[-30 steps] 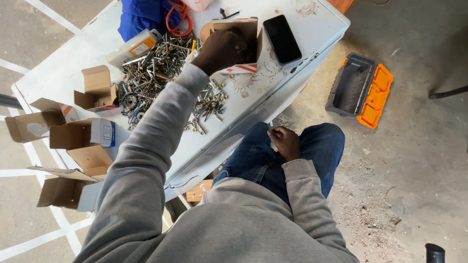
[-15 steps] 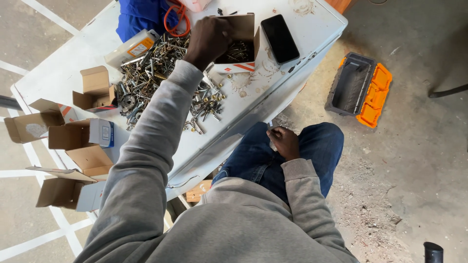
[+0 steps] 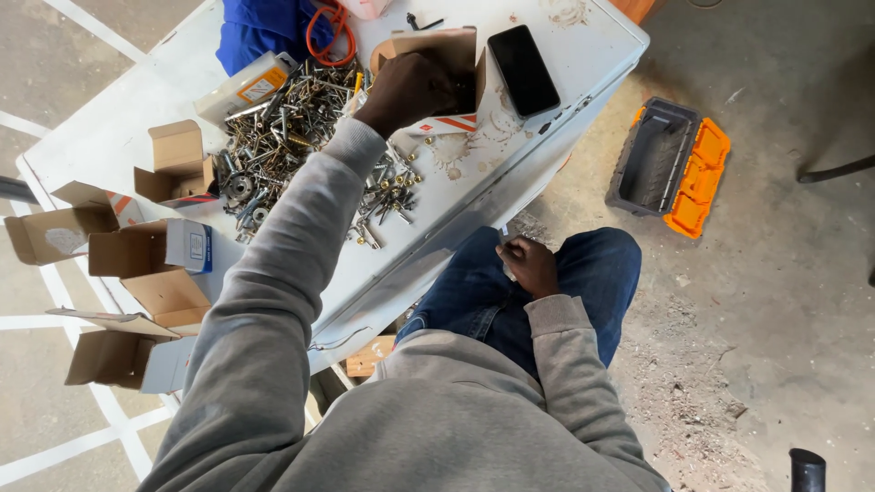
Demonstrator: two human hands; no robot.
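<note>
A: Why so many cartons on the left?

B: They stand flaps up, ready to fill: five open cardboard boxes (image 3: 118, 239) along the tabletop (image 3: 109, 137) edge. Beside them spreads one heap of screws and bolts (image 3: 292, 137).

A: And the hands?

B: The left hand (image 3: 407, 88) is curled at the mouth of a sixth, the small brown box (image 3: 447, 50); what it holds I cannot tell. One black phone (image 3: 523, 69) lies just beside. The right hand (image 3: 529, 266) rests clenched on the knee.
</note>
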